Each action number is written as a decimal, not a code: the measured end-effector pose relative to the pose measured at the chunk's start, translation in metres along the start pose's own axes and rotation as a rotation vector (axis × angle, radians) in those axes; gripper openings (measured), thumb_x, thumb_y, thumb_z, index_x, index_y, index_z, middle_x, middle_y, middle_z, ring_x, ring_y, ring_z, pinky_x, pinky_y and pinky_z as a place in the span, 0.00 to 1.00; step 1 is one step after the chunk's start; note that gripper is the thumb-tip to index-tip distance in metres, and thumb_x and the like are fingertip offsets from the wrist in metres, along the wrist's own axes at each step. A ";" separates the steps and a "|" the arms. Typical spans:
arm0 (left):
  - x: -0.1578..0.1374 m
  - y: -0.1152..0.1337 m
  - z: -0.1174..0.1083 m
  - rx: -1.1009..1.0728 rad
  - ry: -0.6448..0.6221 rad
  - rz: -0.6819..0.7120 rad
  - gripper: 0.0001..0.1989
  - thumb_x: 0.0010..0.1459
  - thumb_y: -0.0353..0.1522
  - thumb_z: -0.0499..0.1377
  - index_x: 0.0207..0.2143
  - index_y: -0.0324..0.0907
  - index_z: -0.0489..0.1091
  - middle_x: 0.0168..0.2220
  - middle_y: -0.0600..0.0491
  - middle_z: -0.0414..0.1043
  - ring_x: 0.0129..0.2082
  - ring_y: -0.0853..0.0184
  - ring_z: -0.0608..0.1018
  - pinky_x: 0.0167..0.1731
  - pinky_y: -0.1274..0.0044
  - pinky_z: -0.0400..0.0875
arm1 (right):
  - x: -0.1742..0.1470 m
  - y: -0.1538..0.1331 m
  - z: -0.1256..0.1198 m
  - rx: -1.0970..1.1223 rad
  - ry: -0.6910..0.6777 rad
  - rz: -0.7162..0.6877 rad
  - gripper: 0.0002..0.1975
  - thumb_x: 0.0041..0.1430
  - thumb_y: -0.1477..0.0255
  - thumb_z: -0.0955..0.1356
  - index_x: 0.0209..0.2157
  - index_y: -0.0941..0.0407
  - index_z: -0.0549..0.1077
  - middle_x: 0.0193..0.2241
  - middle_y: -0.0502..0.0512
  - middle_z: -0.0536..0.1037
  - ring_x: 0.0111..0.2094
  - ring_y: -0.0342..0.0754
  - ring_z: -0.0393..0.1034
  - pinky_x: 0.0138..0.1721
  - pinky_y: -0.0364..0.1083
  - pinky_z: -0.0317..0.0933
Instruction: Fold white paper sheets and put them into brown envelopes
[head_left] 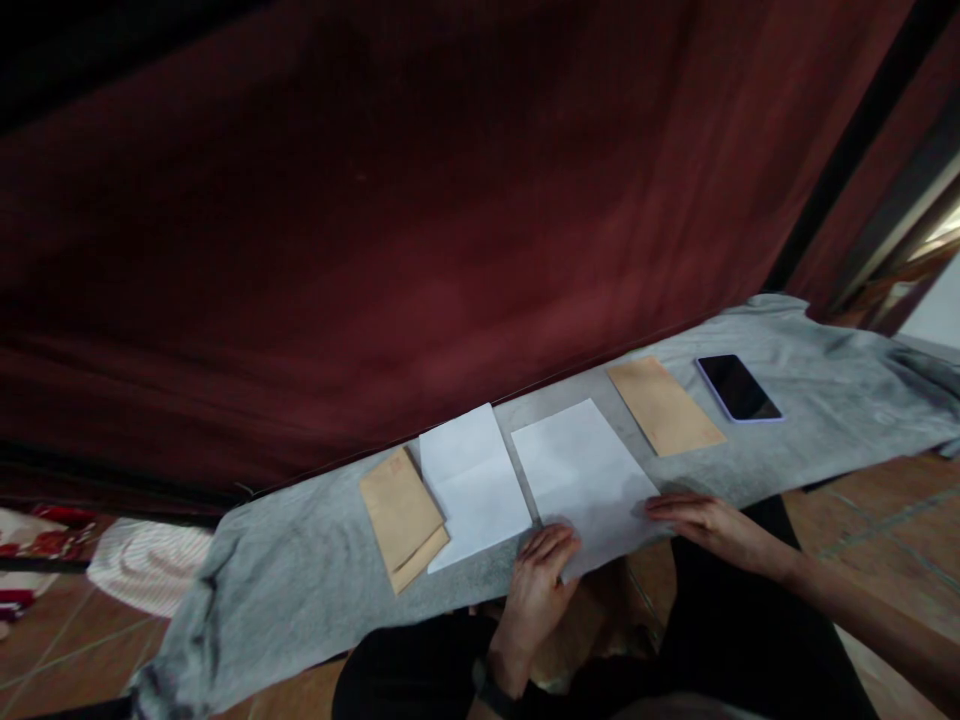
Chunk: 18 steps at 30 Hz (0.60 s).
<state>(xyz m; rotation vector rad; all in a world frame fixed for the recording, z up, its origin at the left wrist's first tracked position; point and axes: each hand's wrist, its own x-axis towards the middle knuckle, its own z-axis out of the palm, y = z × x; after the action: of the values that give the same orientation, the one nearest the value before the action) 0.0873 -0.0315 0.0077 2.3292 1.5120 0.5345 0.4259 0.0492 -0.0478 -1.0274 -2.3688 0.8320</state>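
Note:
A white sheet of paper (581, 465) lies in front of me, its near edge reaching past the front of the grey cloth. My left hand (536, 570) holds the near left corner, fingers curled on top and the thumb at the edge. On the right side, my right hand (701, 525) grips the sheet's edge near the other near corner. Left of this sheet rests a stack of white paper with a faint crease (472, 485). Beside it are brown envelopes (397, 510), partly overlapping. Another brown envelope (664, 405) lies to the right of the sheet.
A phone with a purple case (739, 388) lies at the right on the grey cloth (292, 570) covering a narrow bench. A dark red panel (450, 250) rises directly behind. Striped fabric (150, 560) sits low at the left, above a tiled floor (885, 520).

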 end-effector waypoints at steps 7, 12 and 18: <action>0.007 -0.015 0.014 -0.099 0.028 -0.058 0.29 0.54 0.14 0.54 0.51 0.49 0.77 0.54 0.56 0.78 0.56 0.66 0.78 0.60 0.68 0.74 | 0.003 0.001 -0.002 0.104 -0.009 0.022 0.19 0.70 0.61 0.64 0.57 0.49 0.77 0.56 0.58 0.78 0.57 0.58 0.73 0.60 0.57 0.67; 0.010 -0.020 0.015 -0.161 0.036 -0.107 0.27 0.54 0.15 0.56 0.47 0.49 0.79 0.54 0.55 0.79 0.55 0.65 0.79 0.58 0.67 0.76 | 0.011 0.015 0.001 0.018 0.059 -0.066 0.16 0.67 0.67 0.65 0.53 0.49 0.79 0.54 0.58 0.79 0.57 0.56 0.73 0.60 0.58 0.67; 0.018 -0.023 0.010 -0.293 0.096 -0.226 0.15 0.63 0.25 0.57 0.46 0.46 0.79 0.48 0.51 0.82 0.50 0.62 0.81 0.54 0.67 0.76 | 0.028 0.017 0.002 -0.004 0.135 0.173 0.18 0.70 0.60 0.62 0.47 0.51 0.79 0.45 0.57 0.83 0.47 0.57 0.79 0.49 0.54 0.73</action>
<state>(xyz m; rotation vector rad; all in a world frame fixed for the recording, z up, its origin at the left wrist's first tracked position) 0.0806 -0.0068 -0.0092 1.9098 1.5919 0.7594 0.4157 0.0794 -0.0565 -1.2634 -2.1926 0.7918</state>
